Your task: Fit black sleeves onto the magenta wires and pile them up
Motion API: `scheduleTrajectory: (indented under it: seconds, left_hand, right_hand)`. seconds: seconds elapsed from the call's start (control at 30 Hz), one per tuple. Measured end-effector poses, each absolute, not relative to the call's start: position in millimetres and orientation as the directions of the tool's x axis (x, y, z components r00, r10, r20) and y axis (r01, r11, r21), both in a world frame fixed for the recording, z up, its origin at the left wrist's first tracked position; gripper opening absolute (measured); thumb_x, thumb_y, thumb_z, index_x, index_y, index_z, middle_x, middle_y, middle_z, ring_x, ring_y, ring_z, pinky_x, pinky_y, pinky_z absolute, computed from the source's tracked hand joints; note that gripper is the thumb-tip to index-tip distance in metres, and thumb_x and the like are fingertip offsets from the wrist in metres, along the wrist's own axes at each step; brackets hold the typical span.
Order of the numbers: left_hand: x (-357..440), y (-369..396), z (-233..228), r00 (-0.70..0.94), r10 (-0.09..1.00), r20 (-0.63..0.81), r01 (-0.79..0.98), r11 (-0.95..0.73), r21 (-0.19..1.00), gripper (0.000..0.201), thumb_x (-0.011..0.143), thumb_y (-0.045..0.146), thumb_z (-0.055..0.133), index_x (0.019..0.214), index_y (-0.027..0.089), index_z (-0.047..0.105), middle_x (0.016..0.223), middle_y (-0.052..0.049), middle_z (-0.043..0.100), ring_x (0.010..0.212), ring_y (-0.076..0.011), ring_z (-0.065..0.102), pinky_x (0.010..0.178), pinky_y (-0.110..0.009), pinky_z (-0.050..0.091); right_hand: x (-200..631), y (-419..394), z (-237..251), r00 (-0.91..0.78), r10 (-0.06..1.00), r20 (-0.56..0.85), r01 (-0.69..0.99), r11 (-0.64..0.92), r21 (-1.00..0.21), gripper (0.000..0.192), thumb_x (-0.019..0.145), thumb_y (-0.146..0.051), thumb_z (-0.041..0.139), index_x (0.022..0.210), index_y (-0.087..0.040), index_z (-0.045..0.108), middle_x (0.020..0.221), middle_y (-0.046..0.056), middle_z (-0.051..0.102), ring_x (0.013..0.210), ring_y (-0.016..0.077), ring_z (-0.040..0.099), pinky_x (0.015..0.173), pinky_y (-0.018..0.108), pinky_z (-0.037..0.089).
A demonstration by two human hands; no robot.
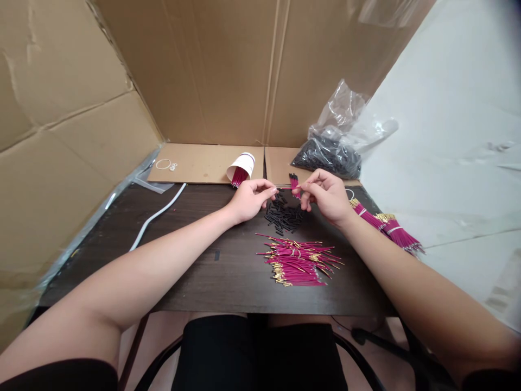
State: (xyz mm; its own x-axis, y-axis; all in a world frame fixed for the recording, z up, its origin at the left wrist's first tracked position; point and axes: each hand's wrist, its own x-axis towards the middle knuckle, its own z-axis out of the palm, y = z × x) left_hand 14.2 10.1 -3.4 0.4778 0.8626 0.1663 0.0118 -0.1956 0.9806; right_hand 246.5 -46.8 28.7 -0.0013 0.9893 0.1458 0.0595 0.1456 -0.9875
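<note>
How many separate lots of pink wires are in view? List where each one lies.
4, possibly more hidden: a loose pile mid-table, tied bundles beside the right wrist, some in the tipped paper cup, and a few at the right hand.

Matt dark wood-grain table (228,271), rough cardboard walls (211,70), glossy crinkled clear plastic bag (345,117)

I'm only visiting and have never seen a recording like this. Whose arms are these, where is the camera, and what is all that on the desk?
No machine here: a person wears a camera on the head, looking down at their own arms. The left hand and right hand together pinch a thin pink wire above a pile of small black tubes on the dark desk. Nearer lies a heap of pink wires; a tipped paper cup and a bag of black pieces sit behind.
</note>
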Motion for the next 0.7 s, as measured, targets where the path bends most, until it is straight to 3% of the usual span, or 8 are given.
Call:
scheduleTrajectory:
  seconds: [0.7]
  left_hand:
    - [14.5,8.6,-3.1,0.472,0.863,0.181,0.014,-0.212,0.977,0.015,0.099,0.028,0.075,0.097,0.013,0.076,0.087,-0.007,0.075,0.058,-0.0087,0.056,0.059,-0.026,0.045]
  right_hand:
    - [250.3,-42.0,24.5,-0.031,0.999,-0.007,-0.011,-0.008,-1.000,0.038,0.076,-0.039,0.082,0.082,-0.024,0.047,0.082,0.007,0.079,0.048,0.0159,0.066,0.041,0.028,0.045]
